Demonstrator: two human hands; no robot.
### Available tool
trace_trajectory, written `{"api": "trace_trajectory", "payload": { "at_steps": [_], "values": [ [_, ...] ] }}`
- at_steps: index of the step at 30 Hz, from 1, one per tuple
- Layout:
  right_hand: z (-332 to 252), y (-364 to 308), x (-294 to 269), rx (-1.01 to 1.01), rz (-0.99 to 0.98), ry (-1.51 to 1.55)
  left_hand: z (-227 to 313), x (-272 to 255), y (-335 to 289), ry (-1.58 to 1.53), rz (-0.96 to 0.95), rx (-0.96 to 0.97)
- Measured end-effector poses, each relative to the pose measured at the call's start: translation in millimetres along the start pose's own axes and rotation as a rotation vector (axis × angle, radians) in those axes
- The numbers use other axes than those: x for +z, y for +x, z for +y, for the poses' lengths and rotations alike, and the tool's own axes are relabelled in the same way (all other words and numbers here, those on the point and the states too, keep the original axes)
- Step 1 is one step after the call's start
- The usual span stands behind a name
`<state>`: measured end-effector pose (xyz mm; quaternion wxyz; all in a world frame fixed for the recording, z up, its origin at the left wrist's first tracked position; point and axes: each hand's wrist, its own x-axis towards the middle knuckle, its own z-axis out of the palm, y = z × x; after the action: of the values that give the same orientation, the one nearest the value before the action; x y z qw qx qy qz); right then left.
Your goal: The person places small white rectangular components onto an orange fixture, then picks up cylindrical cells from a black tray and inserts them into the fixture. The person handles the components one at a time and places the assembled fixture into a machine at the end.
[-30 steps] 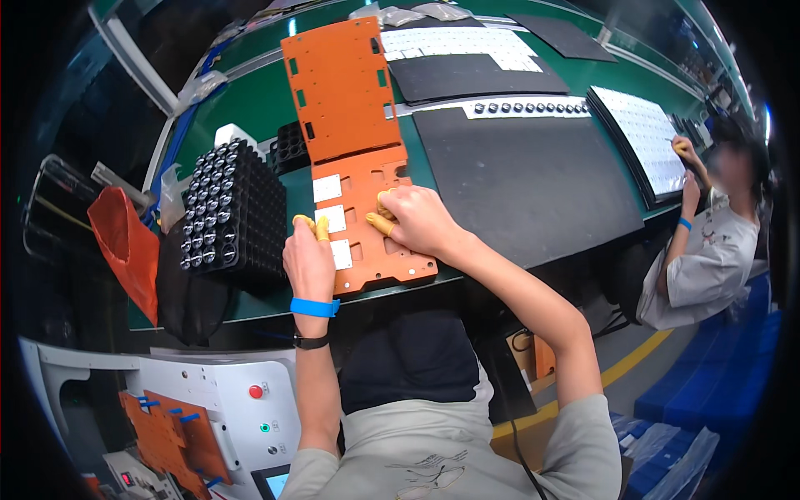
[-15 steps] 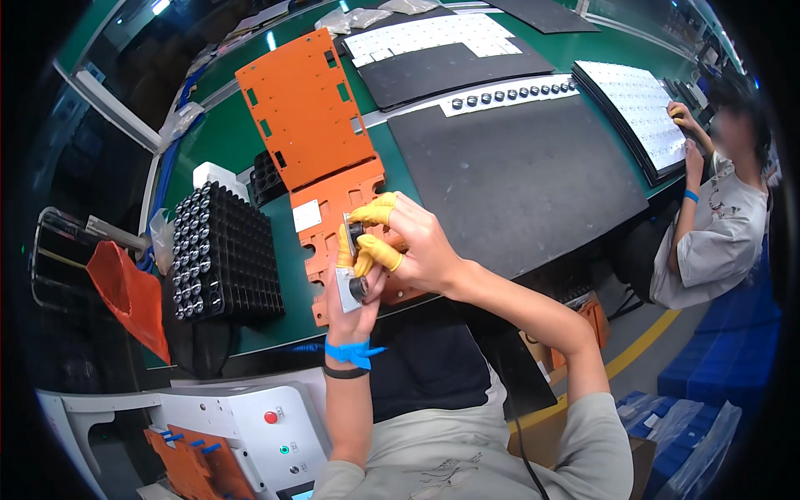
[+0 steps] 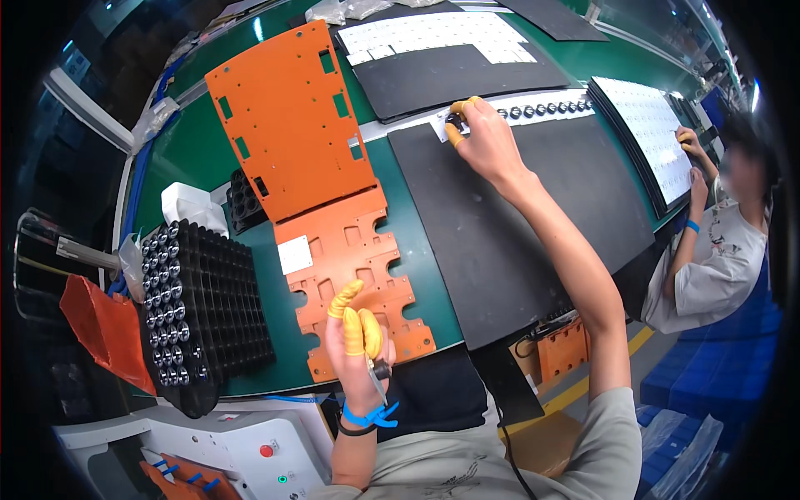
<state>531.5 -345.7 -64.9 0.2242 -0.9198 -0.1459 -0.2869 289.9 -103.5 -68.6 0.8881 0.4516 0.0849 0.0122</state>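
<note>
One white plate (image 3: 294, 255) lying in unfolded orange fixture (image 3: 327, 250); row of black round parts (image 3: 540, 110) sitting on white strip (image 3: 533, 98), prob. done. L hand (image 3: 353, 357), fingers bent, holding small plate (image 3: 377, 385) w/ dark knob (image 3: 382, 369), not yet in row; R hand (image 3: 492, 150) pinching dark piece (image 3: 454, 122) at row's L end.

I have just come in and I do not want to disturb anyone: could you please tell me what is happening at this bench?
A person's right grip pinches a black part at the left end of a row of similar ones. The left grip holds a small plate, seen edge-on, near an open orange jig, on which one white square lies. At the right, a co-worker has both hands at a white sheet.
</note>
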Motion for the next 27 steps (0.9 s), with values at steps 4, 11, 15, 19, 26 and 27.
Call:
{"api": "trace_trajectory", "payload": {
  "at_steps": [4,11,15,19,26,27],
  "values": [
    [15,10,17,-0.076,-0.05,-0.23,2,1,3,0.036,0.042,-0.032],
    [22,9,21,-0.113,-0.075,-0.341,6,0,4,-0.002,-0.005,-0.078],
    [25,10,22,-0.103,-0.108,-0.323,6,-2,6,-0.019,-0.051,-0.067],
    [29,12,17,-0.107,-0.129,-0.303,7,0,7,-0.017,-0.064,-0.047],
    [31,15,18,-0.092,-0.165,-0.351,3,-3,8,-0.043,-0.115,0.0],
    [30,16,19,-0.094,-0.168,-0.351,3,-3,8,-0.046,-0.111,-0.002]
  ]
}}
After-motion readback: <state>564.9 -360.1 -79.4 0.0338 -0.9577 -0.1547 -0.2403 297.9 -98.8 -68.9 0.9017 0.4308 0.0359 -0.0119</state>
